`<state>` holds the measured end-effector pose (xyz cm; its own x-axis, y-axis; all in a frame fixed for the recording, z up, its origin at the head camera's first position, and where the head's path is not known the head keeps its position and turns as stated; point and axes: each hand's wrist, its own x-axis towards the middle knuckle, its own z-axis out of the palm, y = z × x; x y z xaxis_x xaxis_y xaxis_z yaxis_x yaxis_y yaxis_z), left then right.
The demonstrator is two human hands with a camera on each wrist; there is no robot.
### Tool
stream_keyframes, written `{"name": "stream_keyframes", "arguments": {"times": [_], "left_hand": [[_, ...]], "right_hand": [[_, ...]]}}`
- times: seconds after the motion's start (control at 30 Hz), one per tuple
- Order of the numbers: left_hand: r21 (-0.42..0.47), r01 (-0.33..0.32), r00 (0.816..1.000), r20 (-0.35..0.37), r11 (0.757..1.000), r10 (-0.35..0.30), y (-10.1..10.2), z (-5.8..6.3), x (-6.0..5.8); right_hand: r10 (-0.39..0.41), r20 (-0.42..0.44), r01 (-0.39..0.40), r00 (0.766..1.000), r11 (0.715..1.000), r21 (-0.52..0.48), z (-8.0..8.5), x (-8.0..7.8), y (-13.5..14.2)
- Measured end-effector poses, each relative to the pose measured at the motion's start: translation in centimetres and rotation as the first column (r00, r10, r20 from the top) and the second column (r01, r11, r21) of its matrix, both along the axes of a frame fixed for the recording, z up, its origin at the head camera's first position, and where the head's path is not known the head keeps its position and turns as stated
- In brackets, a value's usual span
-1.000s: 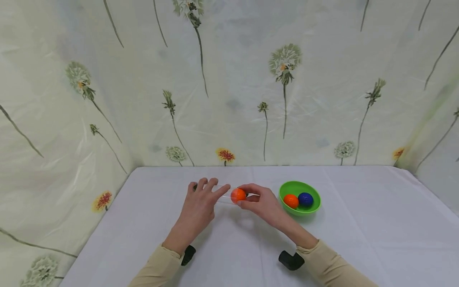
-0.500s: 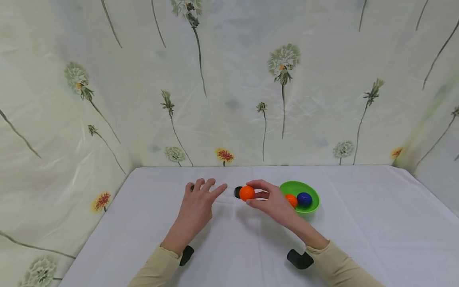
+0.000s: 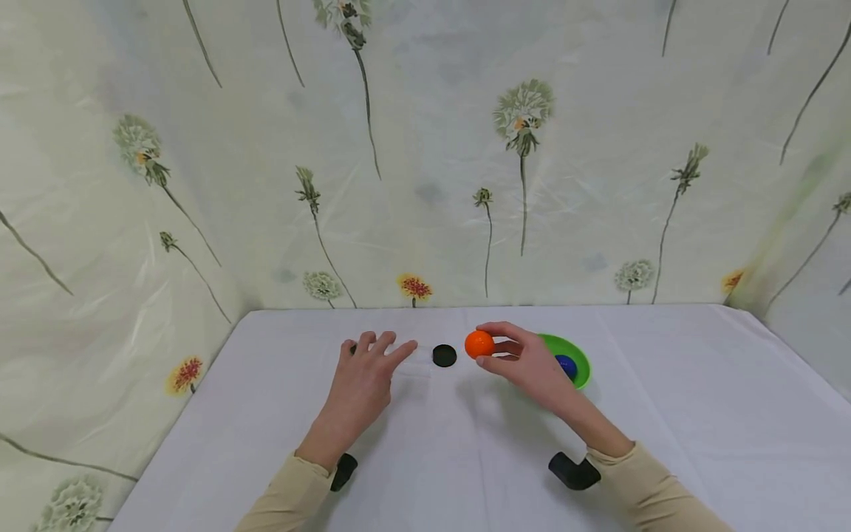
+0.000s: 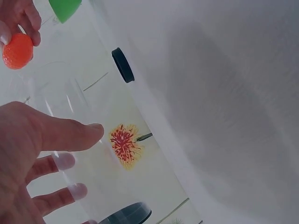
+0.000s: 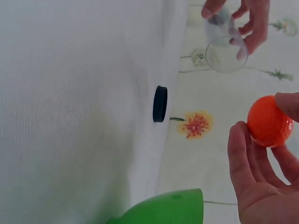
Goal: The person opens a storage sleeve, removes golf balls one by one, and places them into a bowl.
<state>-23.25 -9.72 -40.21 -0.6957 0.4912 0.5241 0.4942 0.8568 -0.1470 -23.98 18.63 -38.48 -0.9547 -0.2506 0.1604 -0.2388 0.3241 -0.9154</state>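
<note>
My left hand [image 3: 359, 388] grips a clear cylindrical container [image 5: 226, 53], thumb on one side and fingers on the other. It lies roughly sideways, its open mouth facing right, with a dark base [image 4: 128, 215] at the far end. Between the thumb and fingertips of my right hand [image 3: 528, 366] is a dimpled orange golf ball [image 3: 479, 344], held just right of that mouth and outside it. A dark round lid [image 3: 445, 355] lies on the table between both hands.
Partly behind my right hand stands a green bowl [image 3: 558, 342] with a blue ball [image 3: 568, 365] showing in it. A white cloth covers the table [image 3: 678, 414]; flower-printed fabric [image 3: 425, 148] rises behind and at the sides.
My right hand has drawn the orange golf ball rightward, away from the clear container, uncovering the dark lid. It now hides the bowl's orange ball. My left hand has barely moved.
</note>
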Motion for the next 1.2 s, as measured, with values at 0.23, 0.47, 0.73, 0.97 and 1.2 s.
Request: {"name": "stream_keyframes", "arguments": {"times": [0.23,0.47,0.73,0.97,1.2], "left_hand": [[0.011,0.017,1.000,-0.011,1.000,-0.017,0.0,-0.2,-0.1],[0.012,0.024,0.999,-0.031,1.000,-0.023,-0.1,-0.3,-0.2],[0.003,0.011,1.000,-0.020,1.000,-0.010,-0.3,-0.3,-0.4],[0.012,0.008,1.000,0.013,1.000,-0.008,-0.3,-0.2,-0.3],[0.007,0.007,1.000,0.006,1.000,-0.007,-0.4,-0.2,-0.4]], "right_hand": [[-0.054,-0.049,0.055,0.997,0.998,0.023,0.6,0.0,1.7],[-0.094,-0.050,0.096,0.994,0.994,0.049,1.3,-0.2,3.5],[-0.094,-0.061,0.097,0.994,0.995,0.038,2.0,-0.3,5.3],[-0.108,-0.081,0.117,0.991,0.986,0.121,1.7,-0.6,6.4],[-0.109,-0.095,0.123,0.989,0.980,0.154,1.4,-0.9,7.3]]}}
